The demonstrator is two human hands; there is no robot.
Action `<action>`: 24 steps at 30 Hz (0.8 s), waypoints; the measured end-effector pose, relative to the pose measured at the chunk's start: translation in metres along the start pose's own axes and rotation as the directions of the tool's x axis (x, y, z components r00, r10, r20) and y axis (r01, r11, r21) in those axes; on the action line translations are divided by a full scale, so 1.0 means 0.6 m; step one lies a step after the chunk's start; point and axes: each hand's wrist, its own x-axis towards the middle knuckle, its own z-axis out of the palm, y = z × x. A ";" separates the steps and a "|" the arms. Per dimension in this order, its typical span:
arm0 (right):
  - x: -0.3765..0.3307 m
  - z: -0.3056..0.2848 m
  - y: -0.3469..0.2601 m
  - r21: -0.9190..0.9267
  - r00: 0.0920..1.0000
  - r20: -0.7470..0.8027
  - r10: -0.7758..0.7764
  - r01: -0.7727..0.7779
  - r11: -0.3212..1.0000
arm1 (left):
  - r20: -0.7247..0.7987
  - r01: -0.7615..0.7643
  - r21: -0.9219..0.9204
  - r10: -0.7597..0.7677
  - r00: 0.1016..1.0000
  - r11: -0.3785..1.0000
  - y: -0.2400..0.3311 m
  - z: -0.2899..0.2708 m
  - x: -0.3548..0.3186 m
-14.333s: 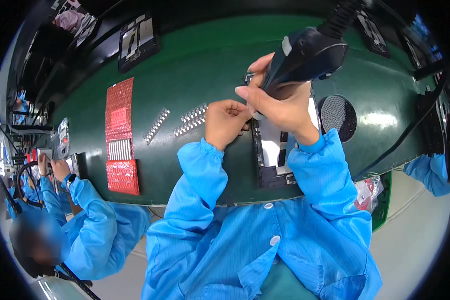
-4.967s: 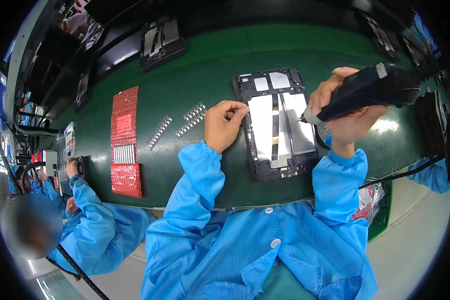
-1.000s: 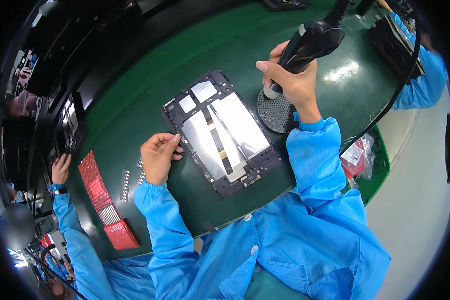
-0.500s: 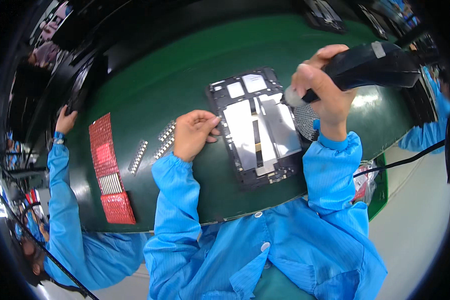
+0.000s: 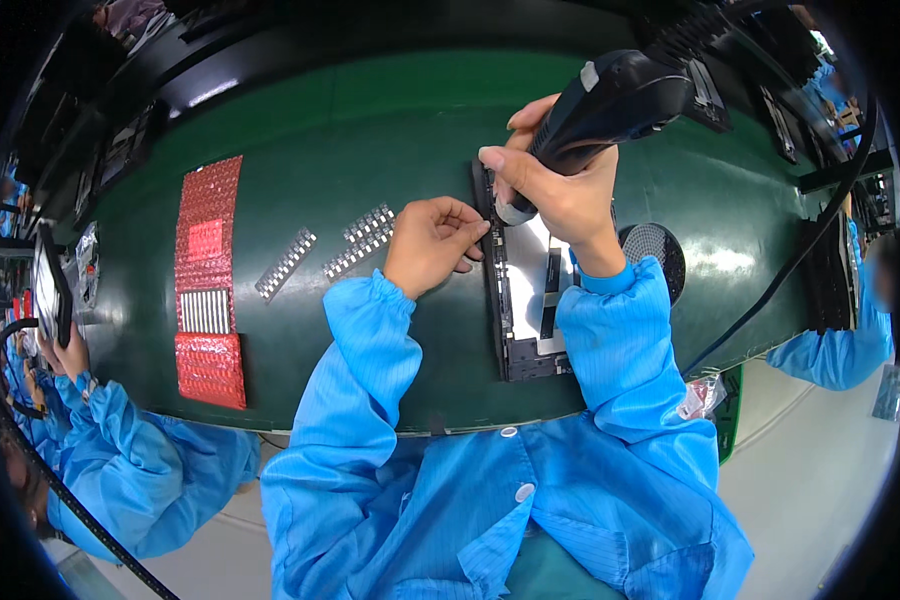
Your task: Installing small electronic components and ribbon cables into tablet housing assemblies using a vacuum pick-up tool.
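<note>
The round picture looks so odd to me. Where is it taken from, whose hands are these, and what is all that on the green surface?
It comes from a wide camera on a person's head, looking down, so straight edges bend near the rim. The two blue-sleeved arms are that person's own. The right hand grips a black power tool with a cable, its tip down on an opened flat device. The left hand rests at the device's edge, fingertips beside the tip. On the green table lie red sheets, small strips of grey parts and a round mesh disc. The other blue sleeves at the left and right edges belong to co-workers.
</note>
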 end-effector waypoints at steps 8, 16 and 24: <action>0.000 0.003 0.002 0.005 0.999 -0.028 0.028 -0.028 1.000 | 0.016 0.008 0.033 -0.009 1.000 0.999 0.001 0.000 0.001; -0.005 0.016 0.007 -0.015 1.000 0.018 -0.012 0.012 1.000 | -0.010 -0.017 0.003 0.017 1.000 1.000 -0.001 -0.002 0.000; -0.019 0.018 0.011 -0.017 0.999 0.000 -0.035 0.035 0.999 | 0.002 -0.025 0.038 0.025 1.000 0.999 0.001 0.003 -0.007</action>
